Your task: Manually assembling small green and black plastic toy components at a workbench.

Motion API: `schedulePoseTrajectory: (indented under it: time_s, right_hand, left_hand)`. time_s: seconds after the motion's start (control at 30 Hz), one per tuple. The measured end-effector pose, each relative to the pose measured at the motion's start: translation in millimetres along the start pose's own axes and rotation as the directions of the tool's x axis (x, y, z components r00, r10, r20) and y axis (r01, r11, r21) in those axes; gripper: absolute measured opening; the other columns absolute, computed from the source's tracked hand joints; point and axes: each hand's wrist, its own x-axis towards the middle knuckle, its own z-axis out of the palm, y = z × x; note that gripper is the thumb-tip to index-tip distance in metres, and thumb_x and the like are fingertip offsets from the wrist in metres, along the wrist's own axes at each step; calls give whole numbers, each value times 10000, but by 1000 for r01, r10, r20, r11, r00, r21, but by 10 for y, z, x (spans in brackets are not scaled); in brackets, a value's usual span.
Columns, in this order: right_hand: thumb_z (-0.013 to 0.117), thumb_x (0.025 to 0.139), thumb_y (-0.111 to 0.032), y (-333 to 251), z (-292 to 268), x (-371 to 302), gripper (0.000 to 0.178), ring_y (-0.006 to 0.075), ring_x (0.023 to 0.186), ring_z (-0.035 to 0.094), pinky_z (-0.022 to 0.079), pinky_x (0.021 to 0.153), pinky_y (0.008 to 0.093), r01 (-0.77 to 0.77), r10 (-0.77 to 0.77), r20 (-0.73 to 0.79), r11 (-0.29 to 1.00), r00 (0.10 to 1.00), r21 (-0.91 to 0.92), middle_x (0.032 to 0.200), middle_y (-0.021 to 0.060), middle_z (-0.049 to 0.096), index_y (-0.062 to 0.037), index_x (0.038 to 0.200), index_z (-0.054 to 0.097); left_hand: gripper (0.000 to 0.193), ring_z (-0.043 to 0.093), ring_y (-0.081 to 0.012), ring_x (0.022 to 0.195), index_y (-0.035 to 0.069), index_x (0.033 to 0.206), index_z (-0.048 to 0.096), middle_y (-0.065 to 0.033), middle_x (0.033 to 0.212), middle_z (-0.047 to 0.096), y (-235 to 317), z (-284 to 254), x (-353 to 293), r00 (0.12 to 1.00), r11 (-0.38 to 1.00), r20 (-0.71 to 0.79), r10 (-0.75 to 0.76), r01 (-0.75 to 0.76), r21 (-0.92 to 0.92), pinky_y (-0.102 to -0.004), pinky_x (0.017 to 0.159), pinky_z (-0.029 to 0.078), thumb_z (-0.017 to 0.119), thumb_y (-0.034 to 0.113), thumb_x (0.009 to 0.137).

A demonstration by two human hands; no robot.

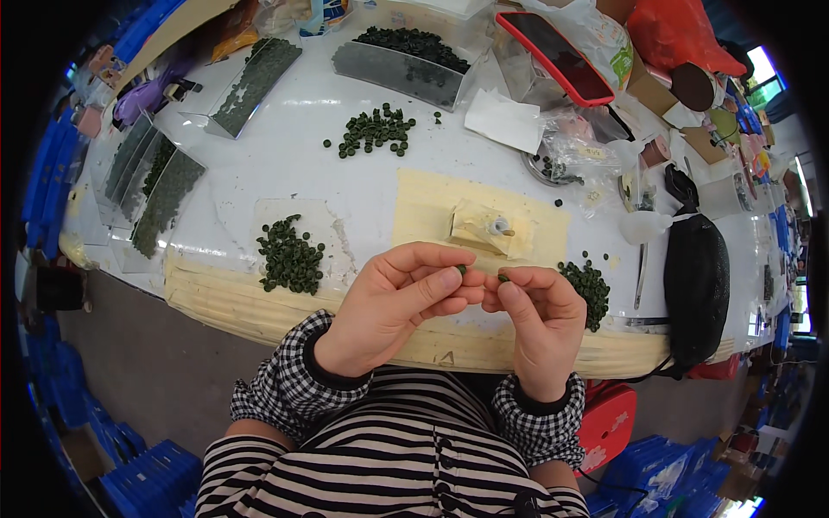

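Observation:
Between the thumb and forefinger of my left hand [393, 298] is a small dark green round piece [461, 269]. My right hand [546, 324] pinches another small green piece [503, 278]. The fingertips of both hands come close together over the table's near edge. Just beyond them stands a yellowish taped block [484, 231] with a small whitish nozzle-like tip on top, on a pale yellow sheet [419, 198]. A heap of green pieces [291, 256] lies left of my left hand. Beside my right hand is another heap of such pieces [587, 292].
Farther back lies a third pile of green pieces [376, 131], before a clear bin [397, 73] of them. Clear trays [164, 190] stand at the left. To the right are a red-cased phone [557, 59], white paper [503, 121], tweezers [640, 276] and a black pouch [698, 289].

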Motion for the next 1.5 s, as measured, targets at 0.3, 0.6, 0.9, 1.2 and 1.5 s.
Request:
schedulePoseTrajectory:
  time_s: [0.3,0.6,0.9,1.2,1.5]
  right_hand:
    - [676,828,74,72,80,14,148,154,874,614,492,786,259,229,-226,40,941,973,-248,917,84,634,32,970,666]
    - [715,785,71,123,128,20,152,160,813,602,470,730,258,318,-329,29,884,944,-343,882,84,638,15,923,686]
    - [723,773,75,130,139,28,154,168,794,607,473,709,257,376,-402,26,829,915,-413,879,91,646,15,911,696]
    - [724,765,80,155,185,13,160,165,782,600,467,700,257,395,-432,10,815,902,-424,862,87,633,16,908,695]
    - [689,799,73,146,180,30,127,162,770,583,467,695,256,384,-415,19,822,910,-421,868,92,605,24,914,666]
  left_hand:
    - [219,678,-185,964,-19,1156,618,-129,1031,687,-22,22,0,998,994,-5,65,-65,84,-258,850,560,590,39,947]
    - [254,678,-144,913,-29,1176,625,-115,1009,693,-28,49,-8,989,953,-6,149,-142,267,-246,810,563,616,27,929]
    - [220,658,-122,852,-25,1141,658,-99,1001,693,-7,96,-19,985,920,-34,167,-143,366,-238,771,547,608,42,938]
    - [207,642,-104,842,-11,1118,682,-90,979,690,-61,44,-18,965,869,25,261,-247,430,-225,758,532,632,39,924]
    - [225,657,-119,896,-21,1123,673,-104,976,691,-79,88,-25,956,869,44,291,-283,406,-228,785,547,650,5,901]
